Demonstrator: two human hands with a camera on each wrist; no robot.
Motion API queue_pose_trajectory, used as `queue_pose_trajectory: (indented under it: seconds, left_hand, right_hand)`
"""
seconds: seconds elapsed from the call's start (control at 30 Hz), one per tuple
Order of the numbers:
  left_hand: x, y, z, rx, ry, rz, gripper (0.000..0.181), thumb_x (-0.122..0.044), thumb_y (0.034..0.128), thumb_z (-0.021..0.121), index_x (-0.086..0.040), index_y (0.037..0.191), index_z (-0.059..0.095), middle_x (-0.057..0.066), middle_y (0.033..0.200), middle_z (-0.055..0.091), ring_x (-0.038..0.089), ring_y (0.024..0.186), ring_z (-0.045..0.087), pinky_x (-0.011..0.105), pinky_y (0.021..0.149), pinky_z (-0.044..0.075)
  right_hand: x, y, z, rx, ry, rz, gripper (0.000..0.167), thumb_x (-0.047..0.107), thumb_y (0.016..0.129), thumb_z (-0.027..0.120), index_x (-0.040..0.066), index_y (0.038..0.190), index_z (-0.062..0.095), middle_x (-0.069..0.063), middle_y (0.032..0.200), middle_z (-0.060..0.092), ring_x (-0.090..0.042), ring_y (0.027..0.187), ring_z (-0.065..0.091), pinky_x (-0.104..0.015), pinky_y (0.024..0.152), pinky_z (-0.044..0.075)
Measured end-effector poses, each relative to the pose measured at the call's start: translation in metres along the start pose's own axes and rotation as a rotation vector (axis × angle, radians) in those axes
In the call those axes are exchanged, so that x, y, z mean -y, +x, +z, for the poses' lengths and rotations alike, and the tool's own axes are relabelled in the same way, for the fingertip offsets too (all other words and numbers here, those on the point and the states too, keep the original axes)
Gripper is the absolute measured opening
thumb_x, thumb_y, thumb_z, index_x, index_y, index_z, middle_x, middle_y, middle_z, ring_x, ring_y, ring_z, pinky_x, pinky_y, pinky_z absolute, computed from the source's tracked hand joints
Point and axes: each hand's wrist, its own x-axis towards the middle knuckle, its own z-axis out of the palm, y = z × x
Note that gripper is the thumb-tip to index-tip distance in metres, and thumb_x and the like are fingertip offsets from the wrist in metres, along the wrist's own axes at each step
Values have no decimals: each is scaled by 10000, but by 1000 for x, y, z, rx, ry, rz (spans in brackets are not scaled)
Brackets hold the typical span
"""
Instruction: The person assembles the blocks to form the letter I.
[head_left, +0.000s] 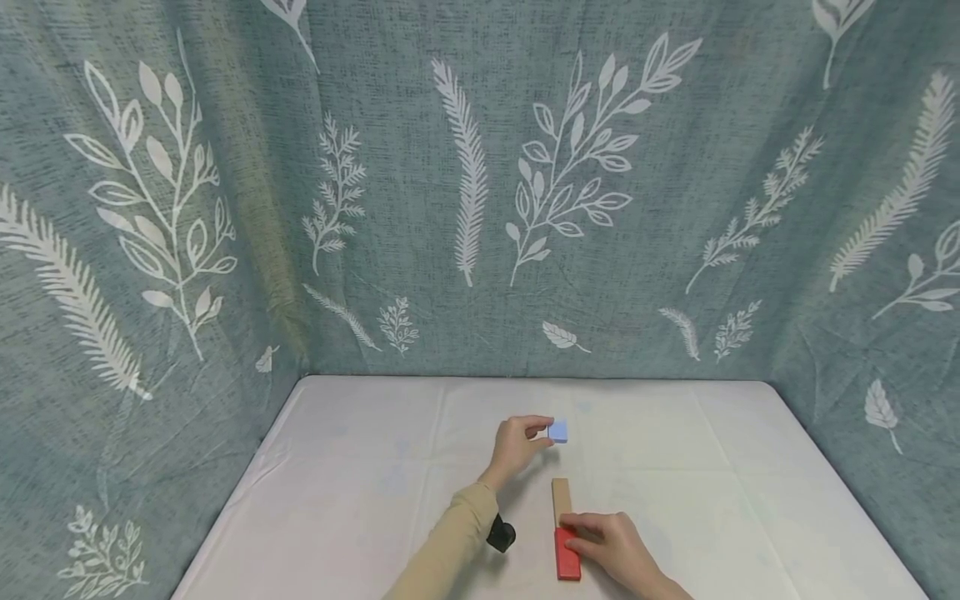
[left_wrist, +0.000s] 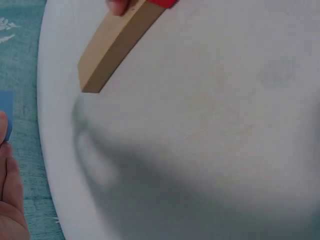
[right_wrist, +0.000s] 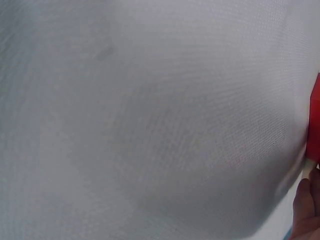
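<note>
My left hand [head_left: 516, 446] pinches a small light-blue block [head_left: 558, 432] between thumb and fingers, held toward the back of the white-covered table. At the left edge of the left wrist view, the blue block [left_wrist: 6, 116] shows in those fingers. A red block [head_left: 567, 557] lies lengthwise on the cloth, end to end with a plain wooden block [head_left: 561, 498]. My right hand [head_left: 611, 542] reaches from the right and grips the red block near where the two meet. The red block [right_wrist: 314, 122] is partly cut off in the right wrist view.
The table [head_left: 360, 467] has a white cloth. Behind it and at its sides hangs a teal curtain [head_left: 420, 208] with white leaf prints. A black device [head_left: 501, 534] sits under my left forearm, at the wrist.
</note>
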Motion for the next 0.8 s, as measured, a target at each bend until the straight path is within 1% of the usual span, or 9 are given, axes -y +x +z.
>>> queue_pose_trajectory:
  seconds: [0.2, 0.37, 0.47, 0.6, 0.67, 0.8]
  left_hand:
    - [6, -2, 7, -6, 4, 5, 263, 28, 797, 706, 54, 1059, 696, 178, 1075, 703, 301, 1028, 672, 327, 873, 578]
    - [9, -6, 10, -23, 5, 7, 258, 45, 791, 699, 58, 1049, 698, 184, 1067, 704, 311, 1011, 675, 359, 875, 578]
    - [12, -9, 13, -26, -3, -13, 258, 55, 791, 692, 58, 1049, 698, 185, 1072, 702, 311, 1015, 674, 365, 887, 574]
    - [14, -12, 15, -31, -21, -25, 259, 66, 784, 689, 68, 1042, 697, 194, 1068, 701, 325, 1017, 673, 373, 889, 572]
    - [15, -13, 16, -35, -19, -18, 259, 69, 777, 691, 73, 1036, 696, 202, 1060, 701, 335, 1007, 674, 379, 879, 576]
    - [18, -14, 19, -34, 2, -28, 262, 56, 779, 699, 68, 1040, 696, 192, 1062, 703, 328, 1003, 676, 383, 874, 578]
  right_hand:
    - [-1, 0, 1, 2, 0, 12, 328, 214, 814, 736, 72, 1109, 711, -53, 1082, 722, -199, 1038, 675, -322, 847, 586]
    - [-2, 0, 1, -7, -13, -5, 325, 220, 818, 731, 71, 1106, 711, -52, 1085, 721, -191, 1038, 675, -314, 847, 587]
    - [-2, 0, 1, -11, -23, -15, 322, 224, 819, 729, 73, 1103, 712, -48, 1087, 721, -174, 1039, 673, -303, 849, 586]
    - [-2, 0, 1, -10, -26, -17, 319, 219, 817, 730, 76, 1102, 714, -42, 1086, 721, -142, 1039, 670, -287, 849, 585]
    - [-2, 0, 0, -10, -24, -17, 320, 217, 816, 732, 77, 1102, 714, -42, 1084, 722, -133, 1036, 670, -282, 847, 585]
    - [-1, 0, 0, -14, -19, -18, 320, 214, 812, 736, 80, 1103, 715, -41, 1081, 723, -129, 1032, 671, -278, 846, 585]
